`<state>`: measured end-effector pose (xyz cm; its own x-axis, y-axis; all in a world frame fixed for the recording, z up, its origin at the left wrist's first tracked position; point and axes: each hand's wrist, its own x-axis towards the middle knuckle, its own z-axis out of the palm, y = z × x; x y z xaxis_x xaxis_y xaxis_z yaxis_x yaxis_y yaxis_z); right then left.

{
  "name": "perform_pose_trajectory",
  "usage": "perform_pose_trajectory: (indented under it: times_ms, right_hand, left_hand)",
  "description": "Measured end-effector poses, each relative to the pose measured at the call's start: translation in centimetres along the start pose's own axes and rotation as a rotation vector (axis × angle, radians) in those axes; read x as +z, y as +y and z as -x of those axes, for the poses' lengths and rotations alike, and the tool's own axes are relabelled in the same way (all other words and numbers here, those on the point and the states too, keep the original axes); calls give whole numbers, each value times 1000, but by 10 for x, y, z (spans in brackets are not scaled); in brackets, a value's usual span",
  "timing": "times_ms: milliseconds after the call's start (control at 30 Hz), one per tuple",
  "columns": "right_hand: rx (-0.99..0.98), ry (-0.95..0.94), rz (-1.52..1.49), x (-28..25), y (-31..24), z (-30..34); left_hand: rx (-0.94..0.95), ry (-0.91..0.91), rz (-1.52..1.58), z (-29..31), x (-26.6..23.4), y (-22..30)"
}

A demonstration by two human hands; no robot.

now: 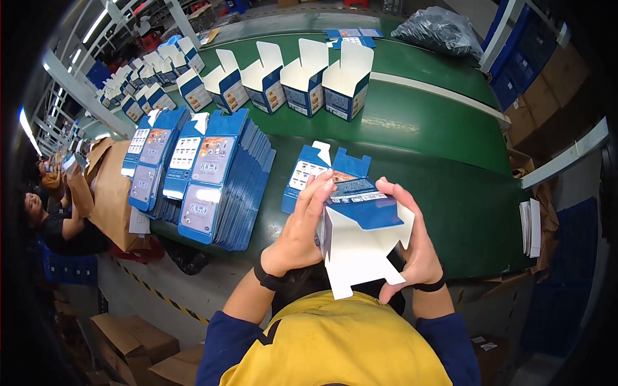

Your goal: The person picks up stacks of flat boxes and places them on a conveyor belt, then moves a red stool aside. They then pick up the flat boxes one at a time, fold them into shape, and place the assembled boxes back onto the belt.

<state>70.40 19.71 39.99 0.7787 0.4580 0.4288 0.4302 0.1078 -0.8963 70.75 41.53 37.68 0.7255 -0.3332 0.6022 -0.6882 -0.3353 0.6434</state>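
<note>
A small blue-and-white folding carton [364, 248] is between my two hands, opened into a box shape with its white inside and loose flaps facing me. My left hand [297, 225] grips its left side, fingertips at the far upper edge. My right hand [420, 248] holds the right side, its index finger along the top edge and its thumb by the near flap. Just beyond, a flat blue carton [301, 174] lies on the green table [463, 219], partly covered by the held one. Left of my hands stand a tall stack of flat cartons [241, 186] and a second stack [151, 161].
Formed cartons with raised white lids [347, 83] line the green conveyor [418, 122] and continue far left. A black plastic bag [438, 29] and a few flat cartons [353, 35] lie at the back. A co-worker [61, 219] is at the left, near a brown paper-covered box [112, 193].
</note>
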Motion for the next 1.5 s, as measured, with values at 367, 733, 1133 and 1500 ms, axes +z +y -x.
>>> perform_pose_trajectory:
  times_ms: [367, 733, 1133, 1500]
  right_hand:
    - [12, 201, -259, 9, 9, -10]
    - [-169, 162, 226, 0, 25, -4]
    - [-117, 130, 388, 2, 10, -12]
    - [-102, -33, 629, 1, -8, -28]
  left_hand:
    - [248, 27, 130, 1, 25, 9]
    - [165, -98, 45, -10, 8, 11]
    - [255, -97, 77, -14, -1, 12]
    - [186, -95, 152, -15, -6, 18]
